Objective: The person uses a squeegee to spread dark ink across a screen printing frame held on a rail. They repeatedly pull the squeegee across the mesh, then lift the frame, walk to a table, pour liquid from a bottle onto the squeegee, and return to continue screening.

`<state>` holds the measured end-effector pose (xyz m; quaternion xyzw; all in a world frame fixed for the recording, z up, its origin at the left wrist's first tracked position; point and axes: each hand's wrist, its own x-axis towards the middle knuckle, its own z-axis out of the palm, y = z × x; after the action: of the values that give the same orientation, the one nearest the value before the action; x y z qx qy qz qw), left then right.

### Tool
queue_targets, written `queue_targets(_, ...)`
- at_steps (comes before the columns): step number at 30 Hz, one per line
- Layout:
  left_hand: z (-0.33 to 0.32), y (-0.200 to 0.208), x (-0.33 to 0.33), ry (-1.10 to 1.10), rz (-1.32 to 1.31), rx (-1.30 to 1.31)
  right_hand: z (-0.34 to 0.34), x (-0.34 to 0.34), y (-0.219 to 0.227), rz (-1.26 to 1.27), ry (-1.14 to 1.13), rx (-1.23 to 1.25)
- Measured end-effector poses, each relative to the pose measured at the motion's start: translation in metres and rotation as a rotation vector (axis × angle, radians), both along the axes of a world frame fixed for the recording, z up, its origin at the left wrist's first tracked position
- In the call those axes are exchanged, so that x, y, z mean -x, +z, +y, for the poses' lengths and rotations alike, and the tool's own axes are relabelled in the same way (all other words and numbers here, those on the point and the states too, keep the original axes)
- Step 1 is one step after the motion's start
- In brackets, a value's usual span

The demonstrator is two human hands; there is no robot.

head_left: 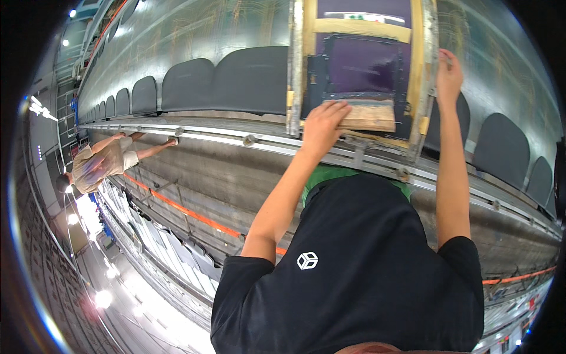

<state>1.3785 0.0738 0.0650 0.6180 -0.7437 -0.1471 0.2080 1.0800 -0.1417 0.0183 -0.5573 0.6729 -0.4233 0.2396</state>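
A screen-printing frame [296, 76] with a metal border and yellow tape lies across the long table in front of me. Inside it is a dark purple mesh [362, 66] edged with dark tape. My left hand [324, 125] is closed on the left end of a wooden squeegee [371, 116], which rests at the near end of the mesh. My right hand [450, 74] has its fingers curled at the frame's right outer edge; its fingertips are partly hidden there. What lies under the frame is hidden.
Dark grey rounded fabric pieces [250, 79] lie in a row along the greenish table [236, 23], on both sides of the frame. A metal rail [221, 137] with stops runs along its near edge. Another person [97, 162] stands farther left along the table. An orange bar [188, 211] runs behind me.
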Motion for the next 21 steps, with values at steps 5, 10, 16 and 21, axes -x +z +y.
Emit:
queue_targets(5, 0.007, -0.001, -0.155, 0.021, -0.055, 0.003, 0.017, -0.163, -0.020, -0.162, -0.025, 0.025)
queue_targets(10, 0.009, 0.007, -0.240, -0.008, -0.106, -0.031, 0.033, -0.251, -0.009, -0.186, -0.052, -0.123)
queue_targets(16, 0.018, 0.011, -0.279, -0.076, -0.109, -0.018, 0.029, -0.268, -0.028, -0.055, -0.069, -0.013)
queue_targets(21, 0.040, 0.000, -0.294, -0.215, -0.162, -0.037, 0.028, -0.263, -0.034, 0.037, -0.059, -0.135)
